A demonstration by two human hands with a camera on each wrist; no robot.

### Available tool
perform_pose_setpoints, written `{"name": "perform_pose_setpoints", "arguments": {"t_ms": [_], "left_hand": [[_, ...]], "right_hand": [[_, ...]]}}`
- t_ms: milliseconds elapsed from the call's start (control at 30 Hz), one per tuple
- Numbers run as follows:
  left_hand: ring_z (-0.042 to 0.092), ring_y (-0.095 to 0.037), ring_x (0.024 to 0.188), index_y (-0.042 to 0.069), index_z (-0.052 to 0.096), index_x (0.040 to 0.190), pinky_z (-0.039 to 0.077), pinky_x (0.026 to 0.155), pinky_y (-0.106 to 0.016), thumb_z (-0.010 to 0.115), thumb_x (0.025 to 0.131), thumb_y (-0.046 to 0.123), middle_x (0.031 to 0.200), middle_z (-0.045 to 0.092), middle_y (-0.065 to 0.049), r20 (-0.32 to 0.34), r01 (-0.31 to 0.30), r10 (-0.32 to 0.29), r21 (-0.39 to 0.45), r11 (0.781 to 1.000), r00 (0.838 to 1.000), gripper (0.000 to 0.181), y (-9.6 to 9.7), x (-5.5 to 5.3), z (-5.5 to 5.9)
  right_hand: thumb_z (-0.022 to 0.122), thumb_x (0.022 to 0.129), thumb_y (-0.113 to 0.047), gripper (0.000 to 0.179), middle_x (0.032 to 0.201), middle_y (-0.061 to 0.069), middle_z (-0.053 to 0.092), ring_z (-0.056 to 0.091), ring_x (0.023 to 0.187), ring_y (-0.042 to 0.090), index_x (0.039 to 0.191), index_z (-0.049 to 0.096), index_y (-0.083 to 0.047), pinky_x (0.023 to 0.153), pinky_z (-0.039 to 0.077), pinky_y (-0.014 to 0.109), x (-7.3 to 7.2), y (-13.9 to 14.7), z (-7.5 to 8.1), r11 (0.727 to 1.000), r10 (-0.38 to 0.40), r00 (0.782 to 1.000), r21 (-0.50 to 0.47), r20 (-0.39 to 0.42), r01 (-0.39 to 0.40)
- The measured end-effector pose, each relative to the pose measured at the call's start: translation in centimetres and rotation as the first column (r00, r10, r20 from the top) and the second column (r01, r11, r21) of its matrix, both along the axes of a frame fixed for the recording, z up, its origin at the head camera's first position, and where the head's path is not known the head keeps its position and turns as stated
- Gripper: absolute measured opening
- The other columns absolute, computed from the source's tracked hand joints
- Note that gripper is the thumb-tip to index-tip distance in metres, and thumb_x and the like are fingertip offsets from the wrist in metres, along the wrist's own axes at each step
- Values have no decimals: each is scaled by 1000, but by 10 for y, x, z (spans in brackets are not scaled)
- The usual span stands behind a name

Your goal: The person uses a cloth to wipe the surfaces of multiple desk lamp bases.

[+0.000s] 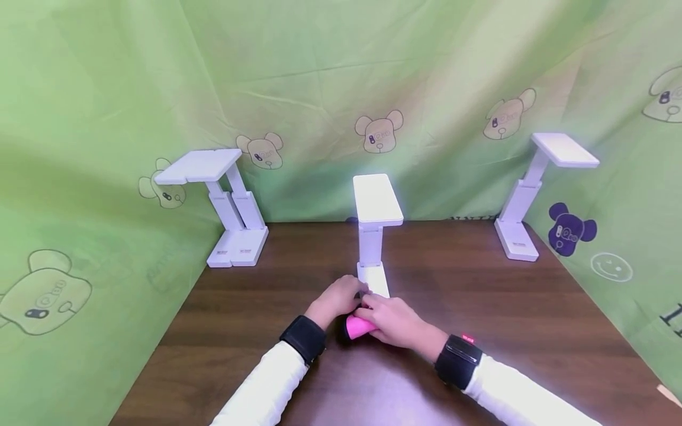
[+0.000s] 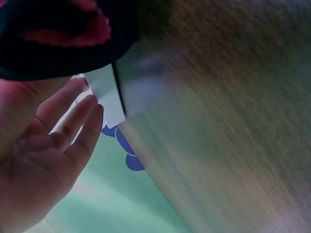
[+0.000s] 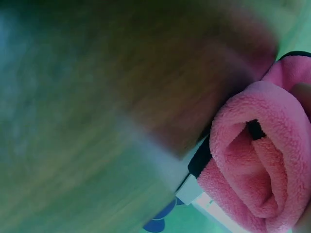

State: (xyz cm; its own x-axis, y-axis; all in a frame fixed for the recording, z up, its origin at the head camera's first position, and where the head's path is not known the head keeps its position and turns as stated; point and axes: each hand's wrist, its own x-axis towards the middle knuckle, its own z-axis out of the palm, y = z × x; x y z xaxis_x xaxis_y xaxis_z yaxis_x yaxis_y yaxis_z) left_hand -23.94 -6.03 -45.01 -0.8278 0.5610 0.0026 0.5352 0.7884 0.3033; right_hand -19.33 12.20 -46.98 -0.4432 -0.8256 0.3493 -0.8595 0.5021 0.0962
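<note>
A rolled pink fleecy cloth with black edging (image 1: 359,326) is between my hands above the table, its spiral end (image 3: 257,160) facing the right wrist camera. My right hand (image 1: 396,320) grips its right side, fingers curled round it. My left hand (image 1: 341,297) is at the far left side of the cloth. In the left wrist view, several fingers of the left hand (image 2: 53,136) are loosely bent, apart from the cloth. Its thumb and forefinger are hidden behind the black-edged roll (image 2: 63,53), so a pinch cannot be made out.
Just beyond my hands stands a white folding lamp (image 1: 371,242). Two more lamps (image 1: 234,231) stand side by side at the back left, another lamp (image 1: 519,219) at the back right. A green printed curtain (image 1: 319,77) surrounds the brown wooden table (image 1: 453,284).
</note>
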Motion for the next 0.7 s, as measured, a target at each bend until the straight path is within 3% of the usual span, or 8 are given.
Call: {"name": "perform_pose_setpoints", "arguments": {"t_ms": [133,267,400,700], "left_hand": [[61,-16,81,13,78,108,54,82,-29,76,92,18,96,73,-3,3,4,-4,-7,1000,1000,17,1,1,0],[64,-15,85,13,79,107,55,84,-29,78,91,17,97,74,-1,4,20,-20,0,1000,1000,17,1,-1,0],[67,-18,92,12,79,109,54,89,-30,78,90,18,104,75,-3,10,30,-30,-3,1000,999,20,0,-3,1],[65,-24,114,10,76,118,50,100,-37,76,92,16,124,71,-8,41,27,-28,14,1000,999,26,-3,0,-2]], "right_hand": [[91,75,-30,43,107,3,64,63,98,16,112,73,-19,71,59,33,0,8,-2,999,-37,999,-15,21,37],[92,74,-29,40,100,2,61,61,90,16,109,74,-19,68,57,33,2,23,5,995,-101,992,0,75,101],[92,74,-28,37,93,0,57,56,81,14,105,73,-20,66,55,33,3,43,13,983,-184,975,24,123,183],[92,73,-25,44,96,4,63,62,84,19,110,73,-15,71,58,40,3,80,22,949,-315,939,35,140,313]]}}
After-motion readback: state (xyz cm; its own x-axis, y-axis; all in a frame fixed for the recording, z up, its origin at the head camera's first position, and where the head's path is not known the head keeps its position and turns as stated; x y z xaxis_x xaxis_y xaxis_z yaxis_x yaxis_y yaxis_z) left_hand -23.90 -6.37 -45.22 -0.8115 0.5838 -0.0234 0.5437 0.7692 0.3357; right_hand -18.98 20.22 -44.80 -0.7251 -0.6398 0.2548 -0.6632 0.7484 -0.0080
